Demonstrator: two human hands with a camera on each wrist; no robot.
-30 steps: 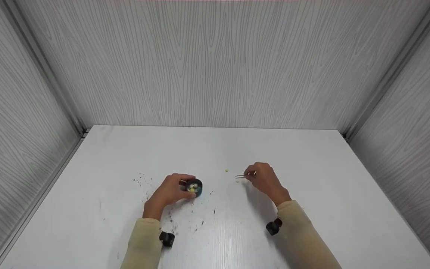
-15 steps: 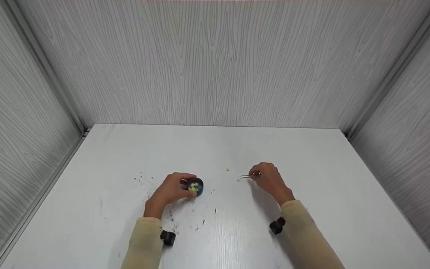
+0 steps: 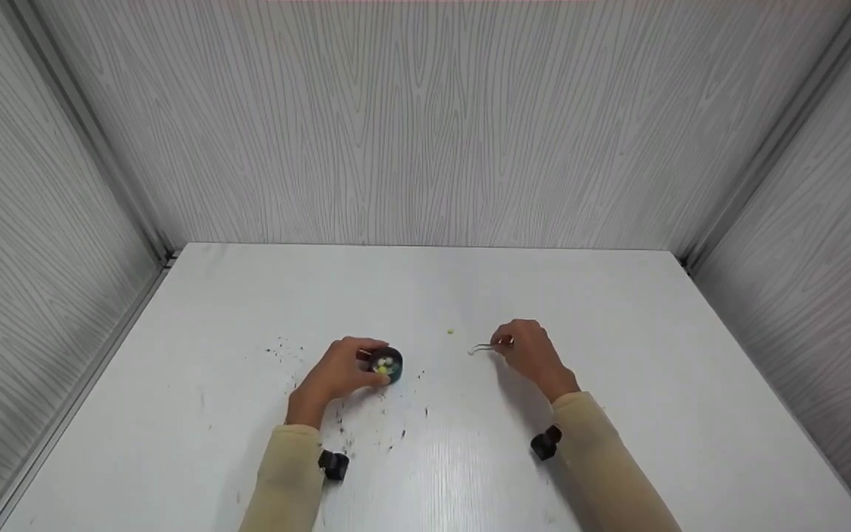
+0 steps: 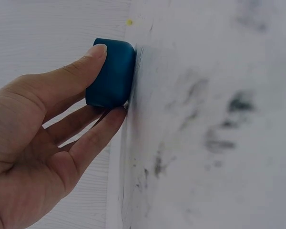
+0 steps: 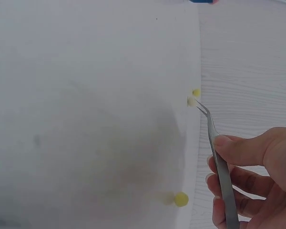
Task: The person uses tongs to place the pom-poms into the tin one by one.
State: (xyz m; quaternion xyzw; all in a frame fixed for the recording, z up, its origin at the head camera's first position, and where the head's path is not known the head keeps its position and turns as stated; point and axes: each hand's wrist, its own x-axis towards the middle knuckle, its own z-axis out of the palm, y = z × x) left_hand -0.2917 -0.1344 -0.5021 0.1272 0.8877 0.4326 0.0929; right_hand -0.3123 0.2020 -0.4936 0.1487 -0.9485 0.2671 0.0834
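My left hand holds a small blue cup between thumb and fingers, its side on the white tabletop. Several white and yellow beads lie inside the cup in the head view. My right hand pinches silver bent-tip tweezers. The slightly parted tips meet a small white bead on the table; whether they grip it I cannot tell. Just beyond sits a yellow bead. Another yellow bead lies nearer the right hand in the right wrist view; the head view does not show it.
Dark specks and smudges are scattered on the white tabletop around the left hand. Wood-grain panels enclose it at the back and both sides. A black camera sits on the right wrist.
The tweezers' tips drew back slightly to the right, then came down onto the white bead. My left hand keeps the cup in nearly the same place.
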